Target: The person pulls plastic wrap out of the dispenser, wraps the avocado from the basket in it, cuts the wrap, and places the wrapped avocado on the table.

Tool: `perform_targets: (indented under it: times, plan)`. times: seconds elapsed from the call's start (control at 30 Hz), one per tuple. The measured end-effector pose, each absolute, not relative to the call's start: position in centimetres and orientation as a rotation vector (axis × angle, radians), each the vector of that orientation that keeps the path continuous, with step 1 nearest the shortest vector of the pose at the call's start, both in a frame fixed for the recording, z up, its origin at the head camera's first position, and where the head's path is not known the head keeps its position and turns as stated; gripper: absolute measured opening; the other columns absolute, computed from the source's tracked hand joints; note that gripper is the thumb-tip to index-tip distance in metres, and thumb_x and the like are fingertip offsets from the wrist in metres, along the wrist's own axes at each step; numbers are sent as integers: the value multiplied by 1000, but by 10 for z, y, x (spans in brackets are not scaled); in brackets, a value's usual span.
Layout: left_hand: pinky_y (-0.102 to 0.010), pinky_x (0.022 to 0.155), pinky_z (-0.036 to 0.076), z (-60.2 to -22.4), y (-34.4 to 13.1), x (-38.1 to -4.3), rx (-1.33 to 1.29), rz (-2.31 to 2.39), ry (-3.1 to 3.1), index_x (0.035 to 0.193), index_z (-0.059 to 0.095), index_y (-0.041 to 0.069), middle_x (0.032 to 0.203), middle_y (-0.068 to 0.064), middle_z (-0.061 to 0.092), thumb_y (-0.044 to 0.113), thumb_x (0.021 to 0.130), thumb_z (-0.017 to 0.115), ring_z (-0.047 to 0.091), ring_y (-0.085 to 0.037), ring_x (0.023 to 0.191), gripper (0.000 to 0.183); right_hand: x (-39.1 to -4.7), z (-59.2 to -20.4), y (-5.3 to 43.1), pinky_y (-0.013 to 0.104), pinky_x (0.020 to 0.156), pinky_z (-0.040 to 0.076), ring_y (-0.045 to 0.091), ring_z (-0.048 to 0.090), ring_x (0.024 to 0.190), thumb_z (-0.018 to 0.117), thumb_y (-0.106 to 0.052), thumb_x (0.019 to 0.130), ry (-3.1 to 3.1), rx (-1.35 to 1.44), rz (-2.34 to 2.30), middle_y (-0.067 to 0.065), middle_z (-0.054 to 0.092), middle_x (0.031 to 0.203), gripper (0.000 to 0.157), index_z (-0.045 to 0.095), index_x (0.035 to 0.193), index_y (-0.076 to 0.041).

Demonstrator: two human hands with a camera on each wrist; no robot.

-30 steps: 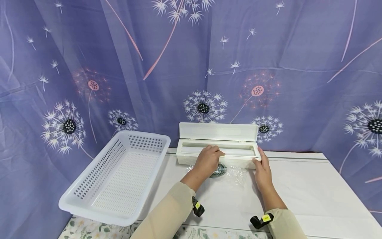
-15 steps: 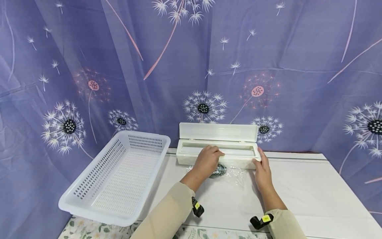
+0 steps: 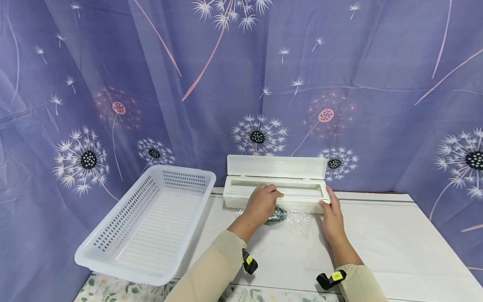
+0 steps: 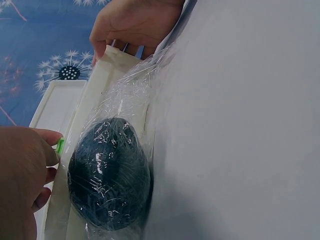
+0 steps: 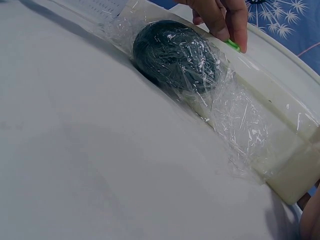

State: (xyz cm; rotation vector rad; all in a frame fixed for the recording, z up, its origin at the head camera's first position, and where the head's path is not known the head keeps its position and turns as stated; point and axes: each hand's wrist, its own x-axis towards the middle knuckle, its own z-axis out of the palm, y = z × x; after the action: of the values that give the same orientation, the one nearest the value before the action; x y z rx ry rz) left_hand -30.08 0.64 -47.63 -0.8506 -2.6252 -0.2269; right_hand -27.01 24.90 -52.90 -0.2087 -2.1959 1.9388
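Observation:
A long white cling film dispenser (image 3: 302,205) stands at the back of the table, its lid (image 3: 275,165) raised and a pale roll (image 3: 303,192) inside. Between thumb and finger, my left hand (image 3: 261,203) pinches a small green slider (image 4: 60,146) on the dispenser's front top edge. My right hand (image 3: 333,218) grips the right end of the dispenser. Right against its front face lies a dark green, smooth oval thing (image 5: 175,55), covered in crinkled clear cling film (image 5: 245,125). In the head view my left hand partly hides that oval thing.
To the left stands a white perforated plastic basket (image 3: 166,226). A white cover (image 3: 392,239) lies over the table, with a floral cloth (image 3: 109,287) along the front edge. Behind hangs a purple dandelion-print curtain (image 3: 211,138).

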Motion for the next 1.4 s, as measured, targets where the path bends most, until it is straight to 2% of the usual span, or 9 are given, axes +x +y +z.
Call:
perform_targets:
  times: [0.17,0.4,1.07,1.27,1.4]
  plan:
    - [-25,90,50,-478,6,-302,-851,-223,-2624,120,74,28,109,10,68,9,94,67,59,-12,97,33,-263,-517,244,46,129,10,30,10,158,38,-7,105,-2201,-209,1937,9,8,171,64,14,164,-16]
    - [-24,90,50,-477,5,-302,-855,-204,-2612,120,74,28,109,10,68,10,95,67,59,-11,95,32,-269,-529,249,45,129,11,28,9,159,37,-11,107,-2217,-208,1908,6,7,171,63,12,164,-22]
    - [-24,86,50,-475,0,-300,-863,-178,-2592,121,73,29,111,10,68,12,95,68,60,-11,95,31,-261,-512,242,43,129,11,30,12,157,38,-5,105,-2156,-216,1997,11,9,170,64,14,164,-15]
    - [-24,85,50,-476,-1,-300,-851,-188,-2589,120,74,29,109,10,67,12,95,67,59,-11,94,30,-270,-530,248,39,129,12,26,14,157,38,-9,107,-2162,-219,1964,6,11,170,63,15,164,-22]
    - [-24,86,49,-477,-1,-300,-847,-190,-2590,120,74,29,110,10,67,12,96,67,59,-11,94,30,-271,-534,248,29,128,14,25,14,157,37,-10,107,-2154,-209,1956,4,10,170,62,15,164,-24]
